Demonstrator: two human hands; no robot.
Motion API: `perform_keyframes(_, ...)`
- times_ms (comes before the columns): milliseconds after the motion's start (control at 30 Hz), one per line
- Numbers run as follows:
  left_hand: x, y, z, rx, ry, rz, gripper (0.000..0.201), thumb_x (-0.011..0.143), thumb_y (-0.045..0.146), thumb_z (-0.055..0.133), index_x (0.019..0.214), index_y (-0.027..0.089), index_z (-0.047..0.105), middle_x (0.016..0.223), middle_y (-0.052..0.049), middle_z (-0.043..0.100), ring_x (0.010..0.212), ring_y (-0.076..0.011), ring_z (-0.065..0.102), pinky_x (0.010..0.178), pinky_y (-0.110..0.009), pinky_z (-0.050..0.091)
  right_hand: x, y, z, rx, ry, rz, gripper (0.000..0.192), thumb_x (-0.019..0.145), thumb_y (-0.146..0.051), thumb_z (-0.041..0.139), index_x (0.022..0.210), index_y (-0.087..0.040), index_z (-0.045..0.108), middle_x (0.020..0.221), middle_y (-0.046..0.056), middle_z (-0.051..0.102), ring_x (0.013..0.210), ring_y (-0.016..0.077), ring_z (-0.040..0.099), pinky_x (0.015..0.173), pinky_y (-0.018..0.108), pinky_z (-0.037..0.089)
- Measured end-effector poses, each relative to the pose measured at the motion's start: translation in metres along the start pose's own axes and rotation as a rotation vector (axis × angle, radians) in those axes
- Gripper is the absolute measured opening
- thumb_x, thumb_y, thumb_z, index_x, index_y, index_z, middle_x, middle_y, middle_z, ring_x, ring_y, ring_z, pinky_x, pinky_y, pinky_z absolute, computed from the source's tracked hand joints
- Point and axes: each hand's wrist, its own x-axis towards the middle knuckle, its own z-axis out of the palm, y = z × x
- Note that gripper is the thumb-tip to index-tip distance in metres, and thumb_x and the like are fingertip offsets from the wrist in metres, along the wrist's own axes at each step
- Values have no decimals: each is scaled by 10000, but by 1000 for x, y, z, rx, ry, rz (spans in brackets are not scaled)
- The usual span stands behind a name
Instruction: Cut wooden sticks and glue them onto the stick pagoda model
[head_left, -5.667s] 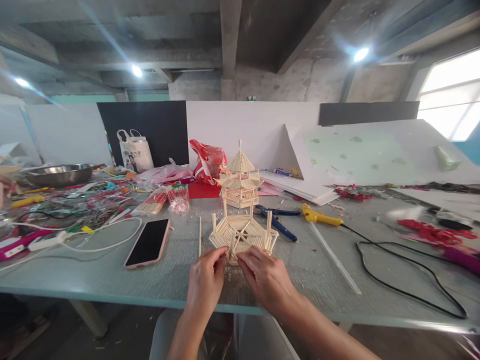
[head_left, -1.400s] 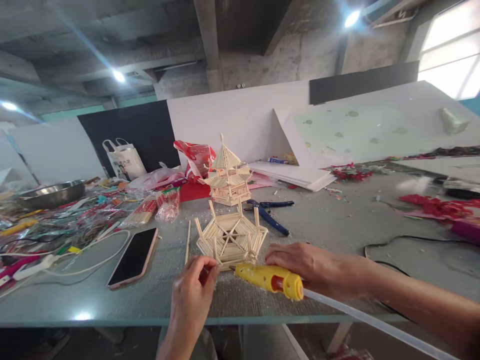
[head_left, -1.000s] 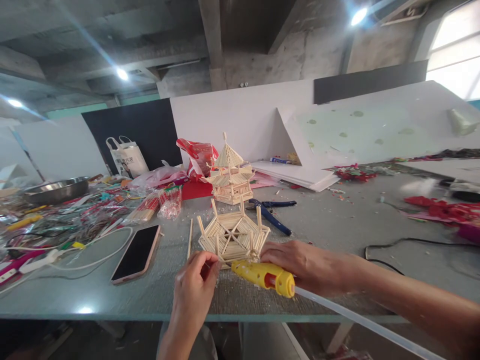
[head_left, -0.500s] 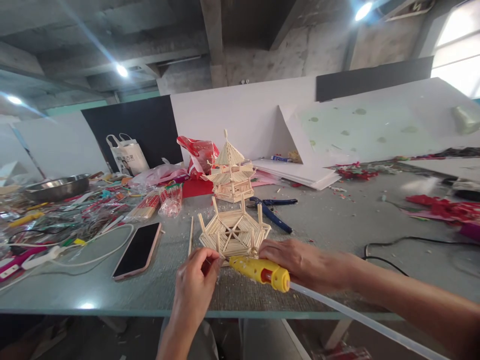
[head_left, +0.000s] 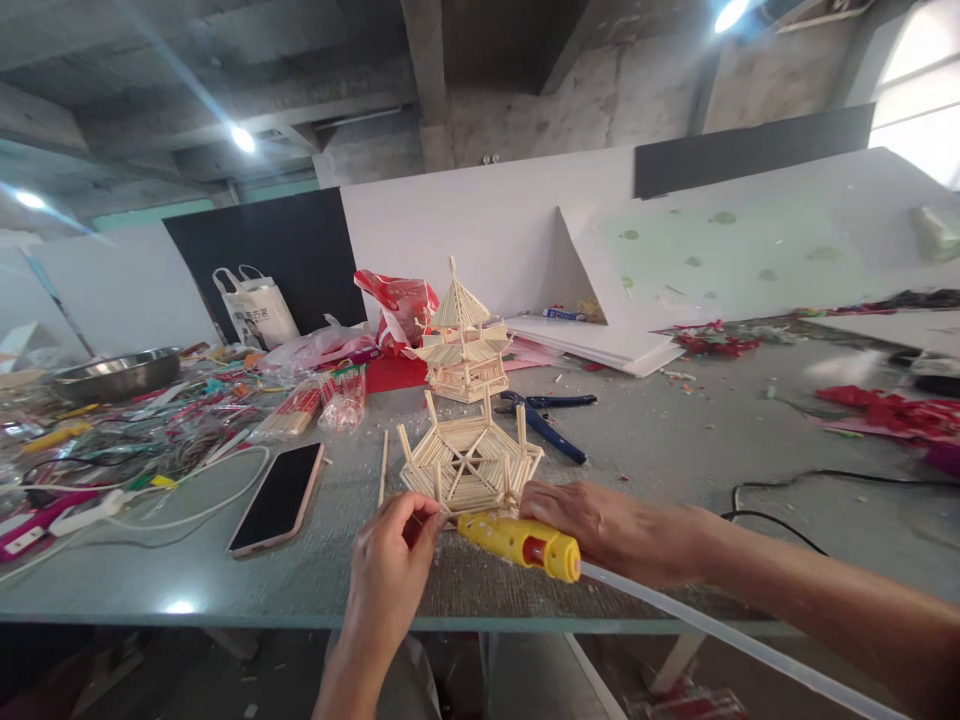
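My right hand (head_left: pixel 581 518) is closed around a yellow hot glue gun (head_left: pixel 517 545), a long translucent glue stick (head_left: pixel 720 630) trailing from its back end. The gun's nozzle points left, at the fingertips of my left hand (head_left: pixel 396 560). Thumb and forefinger of that hand are pinched together on something too small to make out. Just beyond both hands lies a hexagonal base of thin wooden sticks (head_left: pixel 472 465), with short posts standing up around its edge. Behind it stands a tiered stick pagoda (head_left: pixel 463 345) with a pointed roof.
Blue-handled pliers (head_left: pixel 551 430) lie right of the base. To the left are a single stick (head_left: pixel 385 468), a phone (head_left: pixel 277 498), bundled sticks (head_left: pixel 289 410), white cables, a metal bowl (head_left: pixel 116 373) and craft clutter. White boards (head_left: pixel 600 340) and red scraps lie farther back, and a black cable at right.
Almost nothing differs. Both hands and the glue gun keep nearly the same place at the front edge of the stick base, while the view has shifted very slightly.
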Motion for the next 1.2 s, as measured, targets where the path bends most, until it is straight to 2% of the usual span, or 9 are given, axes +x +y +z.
perform_keyframes(233, 0, -3, -2, 0, 9, -27, 201, 810, 409, 509, 767, 225, 577, 732, 22, 643, 632, -118, 573, 644, -220, 419, -3, -1, 1, 19, 28, -21, 117, 861, -144, 371, 970, -172, 404, 952, 104, 529, 814, 177, 503, 753, 314, 428)
perform_keyframes(567, 0, -6, -5, 64, 50, 3, 208, 811, 404, 495, 758, 226, 587, 697, 27, 656, 582, -122, 581, 578, -217, 418, -1, -3, -1, 46, 42, -16, 89, 850, -143, 372, 926, -176, 405, 925, 101, 531, 786, 176, 490, 736, 323, 429)
perform_keyframes(867, -3, -7, -4, 42, 36, -3, 190, 808, 386, 508, 748, 222, 582, 699, 31, 647, 607, -116, 590, 601, -212, 427, -3, 0, 3, 39, 43, -23, 76, 855, -156, 358, 913, -168, 405, 928, 114, 527, 780, 185, 486, 724, 338, 430)
perform_keyframes(1200, -6, -4, -5, 22, 52, -21, 185, 805, 375, 510, 748, 219, 590, 691, 29, 646, 599, -117, 585, 600, -217, 426, -3, -2, 0, 59, 28, -6, 98, 853, -156, 376, 938, -154, 425, 947, 123, 527, 813, 189, 483, 769, 352, 419)
